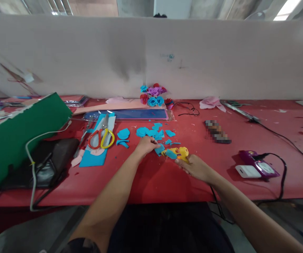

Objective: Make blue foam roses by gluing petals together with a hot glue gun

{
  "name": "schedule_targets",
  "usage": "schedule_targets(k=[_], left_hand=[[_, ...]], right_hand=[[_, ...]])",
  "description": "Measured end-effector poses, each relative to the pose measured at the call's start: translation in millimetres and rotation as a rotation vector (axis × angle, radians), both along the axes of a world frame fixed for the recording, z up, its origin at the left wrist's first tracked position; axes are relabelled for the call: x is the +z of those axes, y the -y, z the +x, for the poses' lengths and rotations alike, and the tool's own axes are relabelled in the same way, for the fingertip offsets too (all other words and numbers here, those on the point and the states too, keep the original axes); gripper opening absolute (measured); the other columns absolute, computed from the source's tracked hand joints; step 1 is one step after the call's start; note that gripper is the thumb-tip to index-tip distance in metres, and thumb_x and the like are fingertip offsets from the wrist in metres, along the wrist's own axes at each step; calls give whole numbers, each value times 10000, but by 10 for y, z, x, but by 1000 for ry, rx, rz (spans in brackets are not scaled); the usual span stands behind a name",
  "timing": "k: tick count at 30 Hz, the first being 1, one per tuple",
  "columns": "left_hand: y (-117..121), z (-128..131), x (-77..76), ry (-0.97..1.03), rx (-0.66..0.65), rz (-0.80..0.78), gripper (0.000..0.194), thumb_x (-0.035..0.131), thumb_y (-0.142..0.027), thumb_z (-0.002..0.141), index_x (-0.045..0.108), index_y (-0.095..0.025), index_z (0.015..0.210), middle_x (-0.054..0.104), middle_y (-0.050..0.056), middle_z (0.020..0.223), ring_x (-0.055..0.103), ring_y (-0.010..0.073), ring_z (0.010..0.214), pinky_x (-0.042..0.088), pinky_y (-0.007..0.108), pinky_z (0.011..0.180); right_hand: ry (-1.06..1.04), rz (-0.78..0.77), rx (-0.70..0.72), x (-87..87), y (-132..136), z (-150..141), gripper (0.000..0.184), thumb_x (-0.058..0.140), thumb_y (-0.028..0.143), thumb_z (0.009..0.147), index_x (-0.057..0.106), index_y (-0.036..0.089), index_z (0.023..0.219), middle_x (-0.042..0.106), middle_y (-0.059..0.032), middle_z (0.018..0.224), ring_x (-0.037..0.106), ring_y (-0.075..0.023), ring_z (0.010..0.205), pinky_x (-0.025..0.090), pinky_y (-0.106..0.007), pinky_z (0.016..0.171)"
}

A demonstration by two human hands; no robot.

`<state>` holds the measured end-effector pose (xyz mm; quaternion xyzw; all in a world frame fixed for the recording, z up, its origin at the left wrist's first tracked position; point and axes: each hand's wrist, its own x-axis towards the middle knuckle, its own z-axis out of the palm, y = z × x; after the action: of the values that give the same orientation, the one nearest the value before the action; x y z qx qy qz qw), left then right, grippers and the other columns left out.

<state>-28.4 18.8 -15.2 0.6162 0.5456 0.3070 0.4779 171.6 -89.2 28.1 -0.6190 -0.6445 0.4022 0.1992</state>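
Note:
My left hand (146, 144) pinches a small blue felt petal (159, 149) on the red table (151, 179). My right hand (193, 166) grips a yellow glue gun (181, 152), whose nozzle points left at another blue petal piece (171, 154). Several cut blue petals (151, 133) lie scattered just beyond both hands. Finished felt roses (153, 95) in blue, purple and red sit against the back partition.
Scissors with red and yellow handles (102, 137) lie on blue felt sheets (96, 147) at the left. A green sheet (14, 137) leans over a black bag (48, 161). A purple device (258, 163), a white box (247, 171) and cables sit at the right.

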Motion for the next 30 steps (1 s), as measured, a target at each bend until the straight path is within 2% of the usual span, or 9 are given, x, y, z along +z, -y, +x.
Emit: schedule_targets(k=[9, 25, 30], left_hand=[[1, -5, -1, -36, -9, 7, 160, 738, -228, 559, 589, -176, 533, 619, 20, 631, 539, 152, 644, 391, 259, 603], [21, -3, 75, -115, -18, 30, 159, 741, -257, 572, 606, -179, 539, 587, 5, 580, 519, 154, 607, 356, 264, 561], [0, -5, 26, -39, -44, 21, 174, 724, -244, 569, 568, -180, 525, 588, 9, 604, 529, 158, 621, 376, 274, 596]], right_hand=[[-24, 46, 31, -71, -31, 23, 451, 496, 560, 803, 492, 214, 513, 483, 17, 427, 436, -119, 410, 297, -248, 431], [10, 20, -19, 20, -92, 107, 480, 497, 579, 783, 455, 215, 474, 456, 22, 406, 423, -114, 401, 306, -248, 439], [95, 64, -20, -2, -123, 164, 475, 486, 551, 800, 448, 218, 464, 446, 23, 396, 427, -119, 395, 313, -252, 438]])
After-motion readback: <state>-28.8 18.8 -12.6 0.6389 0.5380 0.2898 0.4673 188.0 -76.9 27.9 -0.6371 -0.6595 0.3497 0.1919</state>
